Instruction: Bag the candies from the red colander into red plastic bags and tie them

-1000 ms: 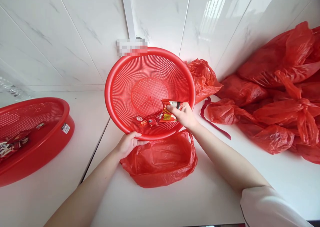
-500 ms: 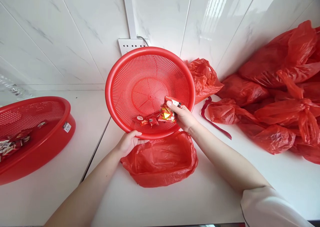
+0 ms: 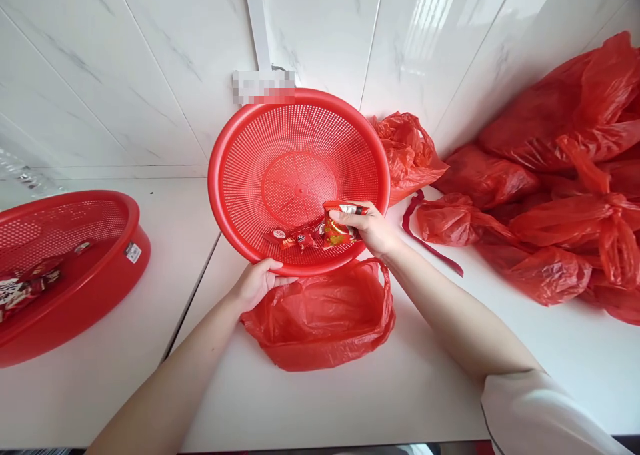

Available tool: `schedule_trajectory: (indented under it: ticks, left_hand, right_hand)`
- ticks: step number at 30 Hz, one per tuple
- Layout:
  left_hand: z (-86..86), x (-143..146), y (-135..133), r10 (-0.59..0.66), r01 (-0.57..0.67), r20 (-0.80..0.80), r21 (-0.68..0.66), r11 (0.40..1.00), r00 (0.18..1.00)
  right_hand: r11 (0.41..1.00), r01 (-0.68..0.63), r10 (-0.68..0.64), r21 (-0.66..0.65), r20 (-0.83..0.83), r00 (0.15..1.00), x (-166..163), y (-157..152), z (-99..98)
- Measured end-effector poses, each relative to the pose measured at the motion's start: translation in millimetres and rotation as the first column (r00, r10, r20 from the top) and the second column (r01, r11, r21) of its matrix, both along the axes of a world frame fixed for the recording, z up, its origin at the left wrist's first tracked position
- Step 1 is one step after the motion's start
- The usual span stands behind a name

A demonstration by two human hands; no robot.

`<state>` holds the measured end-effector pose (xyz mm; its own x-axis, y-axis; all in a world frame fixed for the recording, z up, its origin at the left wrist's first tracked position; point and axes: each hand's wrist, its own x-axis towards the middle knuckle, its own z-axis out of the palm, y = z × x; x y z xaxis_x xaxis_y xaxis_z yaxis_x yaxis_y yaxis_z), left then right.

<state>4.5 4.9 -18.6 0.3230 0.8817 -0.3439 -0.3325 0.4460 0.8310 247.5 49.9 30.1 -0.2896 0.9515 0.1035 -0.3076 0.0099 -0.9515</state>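
Note:
A red plastic basket point(image 3: 240, 141) with a perforated wall is tilted toward me, its back against the tiled wall. My left hand point(image 3: 257, 283) grips the basket's near rim, thumb on top and fingers beneath. Inside the basket, my right hand point(image 3: 367, 227) is closed on red and gold snack packets point(image 3: 336, 233); how many it holds I cannot tell. Several small red snack packets point(image 3: 300, 238) lie at the low side of the basket, left of that hand. Below the rim, an open red plastic bag point(image 3: 320, 315) spreads on the white table.
Another red basket point(image 3: 131, 223) with several packets stands at the left. Red plastic bags point(image 3: 560, 221) are heaped at the right, and one more bag point(image 3: 407, 151) sits behind the basket. A dark red ribbon point(image 3: 435, 245) lies near them. A blurred socket strip point(image 3: 263, 87) is on the wall.
My right hand has shifted slightly down and right within the basket, and the packets in it have turned. My left hand keeps its grip on the rim.

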Motion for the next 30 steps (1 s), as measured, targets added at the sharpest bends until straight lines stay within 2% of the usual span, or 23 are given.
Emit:
schedule_trajectory:
  ticks: [3,7,9,13,16,18,20,22,24,27,30]
  left_hand:
    - [3.4,1,-1,-0.002,0.002,-0.009,-0.012,1.0,1.0]
    - [4.6,2,-2,0.004,-0.004,-0.018,-0.023,1.0,1.0]
    - [3.0,1,-1,0.007,-0.008,-0.02,-0.02,1.0,1.0]
    - [-1.0,1,1,0.009,-0.009,-0.022,0.004,1.0,1.0]
    - [-1.6,1,0,0.004,-0.004,-0.013,0.012,1.0,1.0]
    - [-0.4,1,-1,-0.01,0.01,0.002,-0.005,1.0,1.0]
    - [1.4,2,-2,-0.043,0.044,0.024,-0.039,0.998,0.999]
    - [3.3,2,-3,-0.063,0.065,0.04,-0.056,0.996,0.997]
    - [4.6,2,-3,-0.054,0.055,0.025,-0.055,0.997,0.998]
    - [4.6,2,-3,-0.024,0.023,-0.022,-0.036,0.999,0.999]
    - [2.2,4,-4,-0.005,0.006,-0.056,0.011,1.0,0.998]
  right_hand:
    - [0.996,-0.083,0.083,-0.034,0.019,0.996,3,-2,4.5]
    - [0.999,-0.044,0.038,0.021,0.229,0.973,5,-9,12.7]
    - [0.994,-0.022,-0.018,0.103,0.377,0.926,5,-12,15.5]
    - [0.974,-0.017,-0.13,0.225,0.624,0.771,6,-13,17.3]
    - [0.917,-0.149,-0.155,0.371,0.673,0.723,8,-14,19.1]
    - [0.866,-0.286,-0.092,0.41,0.692,0.716,8,-16,20.6]
    - [0.822,-0.441,0.036,0.36,0.741,0.671,7,-20,20.6]
    - [0.78,-0.556,0.119,0.287,0.804,0.582,6,-22,17.0]
    - [0.778,-0.556,0.043,0.291,0.859,0.51,5,-20,9.1]
    - [0.804,-0.423,-0.222,0.418,0.871,0.438,5,-10,-7.2]
    - [0.8,-0.345,-0.335,0.491,0.843,0.421,2,3,-23.8]
